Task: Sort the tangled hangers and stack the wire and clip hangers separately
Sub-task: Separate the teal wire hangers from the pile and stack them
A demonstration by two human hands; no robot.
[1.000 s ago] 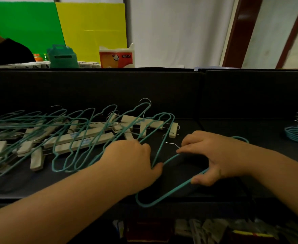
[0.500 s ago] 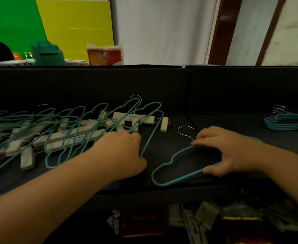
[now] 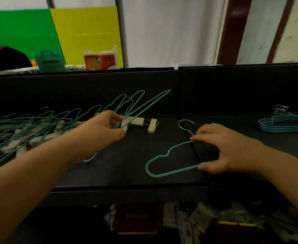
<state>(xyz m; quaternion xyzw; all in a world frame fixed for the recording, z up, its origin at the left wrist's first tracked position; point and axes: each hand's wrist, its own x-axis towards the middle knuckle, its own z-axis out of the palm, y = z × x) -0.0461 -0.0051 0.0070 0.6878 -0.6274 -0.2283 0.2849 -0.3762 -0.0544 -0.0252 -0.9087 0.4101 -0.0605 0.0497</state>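
A tangled heap (image 3: pixel 32 127) of teal wire hangers and cream clip hangers covers the left of the black table. My left hand (image 3: pixel 102 127) grips a few teal wire hangers (image 3: pixel 141 106) at the heap's right end, tilting them up off a cream clip hanger (image 3: pixel 135 120). One teal wire hanger (image 3: pixel 164 159) with a silver hook lies flat in the middle, apart from the heap. My right hand (image 3: pixel 222 148) pinches it, fingers at its neck and thumb on its lower bar. A neat stack of teal wire hangers (image 3: pixel 285 124) lies at the far right.
A black wall (image 3: pixel 232 88) runs along the table's back, and a dark seam divides the surface under the single hanger. Beyond the wall stand a teal container (image 3: pixel 49 61) and an orange-and-white pack (image 3: pixel 100 59). Clutter lies below the front edge (image 3: pixel 127 189).
My right hand has slid the single teal hanger rightward, clear of the heap. My left hand moved from pressing the pile to lifting a few wire hangers at its right end.
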